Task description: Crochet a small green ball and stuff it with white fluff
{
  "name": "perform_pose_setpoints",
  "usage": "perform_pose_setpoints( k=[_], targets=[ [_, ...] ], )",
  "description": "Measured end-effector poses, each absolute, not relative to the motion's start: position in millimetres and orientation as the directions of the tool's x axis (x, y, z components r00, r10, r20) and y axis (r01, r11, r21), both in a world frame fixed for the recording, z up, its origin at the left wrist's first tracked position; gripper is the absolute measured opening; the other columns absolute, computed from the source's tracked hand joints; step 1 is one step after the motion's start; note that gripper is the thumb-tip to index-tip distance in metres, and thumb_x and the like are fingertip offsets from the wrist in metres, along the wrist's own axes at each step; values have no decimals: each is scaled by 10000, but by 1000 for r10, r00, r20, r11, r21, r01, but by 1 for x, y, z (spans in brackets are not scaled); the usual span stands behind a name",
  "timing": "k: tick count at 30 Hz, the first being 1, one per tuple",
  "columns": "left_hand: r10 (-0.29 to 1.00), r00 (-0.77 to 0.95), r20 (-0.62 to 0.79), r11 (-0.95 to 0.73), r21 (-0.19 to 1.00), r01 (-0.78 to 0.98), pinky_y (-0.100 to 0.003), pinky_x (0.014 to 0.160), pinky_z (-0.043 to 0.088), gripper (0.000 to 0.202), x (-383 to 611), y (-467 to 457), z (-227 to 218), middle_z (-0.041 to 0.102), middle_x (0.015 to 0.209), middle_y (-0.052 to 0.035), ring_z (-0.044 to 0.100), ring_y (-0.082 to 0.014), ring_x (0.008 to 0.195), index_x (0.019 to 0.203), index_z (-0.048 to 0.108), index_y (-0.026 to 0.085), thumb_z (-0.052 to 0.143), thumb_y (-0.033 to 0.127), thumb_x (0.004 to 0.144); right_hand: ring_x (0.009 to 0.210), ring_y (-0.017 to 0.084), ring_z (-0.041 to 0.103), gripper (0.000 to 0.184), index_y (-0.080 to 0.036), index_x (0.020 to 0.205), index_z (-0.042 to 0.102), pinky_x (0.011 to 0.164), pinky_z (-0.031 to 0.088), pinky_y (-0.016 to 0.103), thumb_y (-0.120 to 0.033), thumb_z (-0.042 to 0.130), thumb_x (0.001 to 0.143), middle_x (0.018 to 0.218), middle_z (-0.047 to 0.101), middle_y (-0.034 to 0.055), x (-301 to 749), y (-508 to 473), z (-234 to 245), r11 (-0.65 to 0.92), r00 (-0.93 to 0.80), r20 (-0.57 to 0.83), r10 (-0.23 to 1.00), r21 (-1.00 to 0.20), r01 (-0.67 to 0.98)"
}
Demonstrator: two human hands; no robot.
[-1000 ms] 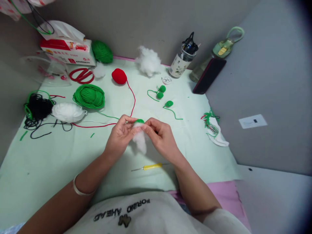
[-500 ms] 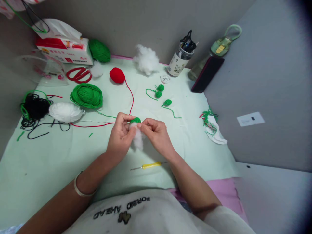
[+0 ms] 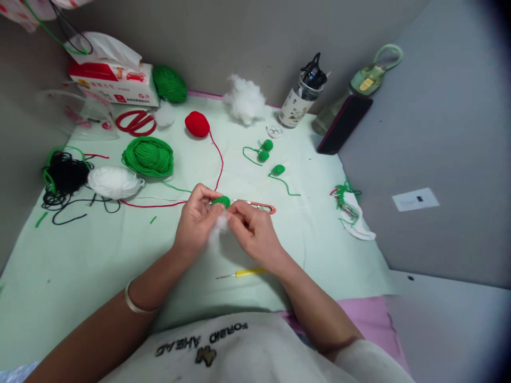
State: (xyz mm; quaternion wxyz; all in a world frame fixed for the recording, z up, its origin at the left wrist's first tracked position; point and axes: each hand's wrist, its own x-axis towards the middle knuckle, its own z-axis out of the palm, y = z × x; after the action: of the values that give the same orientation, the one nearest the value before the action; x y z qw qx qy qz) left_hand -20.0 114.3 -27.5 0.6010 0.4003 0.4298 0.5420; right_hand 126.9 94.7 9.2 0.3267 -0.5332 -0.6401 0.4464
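Observation:
My left hand (image 3: 196, 215) is closed on a small green crocheted piece (image 3: 221, 201), its thumb and fingers around it. White fluffy stuffing (image 3: 219, 227) hangs beneath this piece, a tuft of it between the hands. Pinched fingers of my right hand (image 3: 251, 229) hold the stuffing at the piece's right side. Behind the right knuckles pokes out an orange-edged tool (image 3: 271, 208), mostly covered, its kind unclear. On the cloth below the right hand lies a crochet hook with a yellow handle (image 3: 245, 273). Small green crocheted balls (image 3: 263, 156) and a green oval piece (image 3: 278, 169) lie farther back.
To the left are a green yarn skein (image 3: 148, 157), white yarn (image 3: 114, 182), tangled black yarn (image 3: 66, 173) and red scissors (image 3: 136, 123). A red yarn ball (image 3: 197, 124), a stuffing heap (image 3: 245, 100), a jar (image 3: 298, 103) and a phone (image 3: 345, 125) line the back.
My right hand has shifted slightly down and right, uncovering the orange-edged tool behind it. The hanging stuffing looks shorter and more bunched. The whole view has slid a little.

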Motion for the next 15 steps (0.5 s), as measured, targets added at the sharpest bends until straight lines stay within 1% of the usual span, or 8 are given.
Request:
perform_pose_setpoints(
  k=[3, 5, 7, 9, 11, 12, 13, 15],
  targets=[
    [991, 21, -136, 135, 937, -322, -209, 553, 418, 157, -17, 115, -32, 619, 753, 30, 551, -107, 621, 850, 590, 217, 726, 177, 783, 530, 106, 317, 195, -229, 721, 458, 572, 245, 270, -253, 544, 895, 560, 339, -88, 120, 95, 3, 41, -196, -56, 979, -889, 456],
    [984, 30, -174, 174, 927, -332, -209, 542, 417, 153, -16, 115, -30, 621, 751, 32, 554, -106, 608, 851, 590, 219, 717, 168, 783, 531, 107, 311, 227, -228, 690, 456, 571, 236, 272, -275, 561, 885, 548, 336, -86, 119, 97, -1, 17, -160, -69, 985, -876, 482],
    [978, 54, -200, 206, 919, -337, -211, 539, 429, 154, -17, 114, -26, 632, 766, 30, 556, -106, 603, 875, 613, 222, 733, 183, 787, 535, 107, 305, 267, -224, 671, 471, 566, 230, 271, -323, 568, 898, 536, 339, -82, 121, 99, -4, -24, -125, -91, 988, -887, 461],
    [973, 91, -212, 231, 911, -341, -228, 551, 462, 122, -20, 114, -21, 649, 792, 10, 571, -122, 620, 913, 657, 226, 736, 267, 830, 535, 103, 290, 312, -219, 657, 488, 553, 223, 266, -389, 589, 900, 530, 330, -82, 125, 102, -5, -80, -97, -126, 987, -921, 382],
    [965, 147, -216, 256, 897, -360, -254, 579, 505, 169, -23, 113, -16, 666, 821, -17, 598, -148, 659, 950, 699, 227, 716, 376, 872, 536, 99, 280, 365, -213, 651, 509, 539, 218, 263, -475, 626, 876, 537, 339, -79, 130, 105, -2, -140, -87, -170, 982, -952, 271],
    [960, 176, -217, 269, 888, -372, -262, 594, 521, 200, -25, 113, -15, 672, 838, -26, 612, -157, 682, 972, 717, 229, 716, 406, 879, 539, 97, 287, 387, -210, 653, 523, 536, 221, 262, -515, 643, 858, 545, 358, -75, 132, 106, -1, -166, -95, -189, 977, -963, 213],
    [955, 201, -218, 281, 880, -382, -263, 611, 531, 216, -26, 113, -14, 677, 859, -30, 624, -161, 706, 997, 732, 233, 728, 411, 874, 542, 96, 299, 407, -208, 653, 531, 535, 228, 261, -547, 657, 839, 556, 382, -71, 133, 107, 0, -185, -109, -203, 973, -970, 156],
    [950, 230, -213, 290, 875, -389, -240, 635, 530, 237, -28, 113, -15, 680, 913, -24, 634, -147, 744, 1051, 750, 246, 779, 361, 846, 547, 94, 323, 434, -206, 646, 529, 541, 245, 258, -578, 682, 808, 570, 413, -65, 135, 109, 3, -209, -149, -215, 965, -976, 56]
  ],
)
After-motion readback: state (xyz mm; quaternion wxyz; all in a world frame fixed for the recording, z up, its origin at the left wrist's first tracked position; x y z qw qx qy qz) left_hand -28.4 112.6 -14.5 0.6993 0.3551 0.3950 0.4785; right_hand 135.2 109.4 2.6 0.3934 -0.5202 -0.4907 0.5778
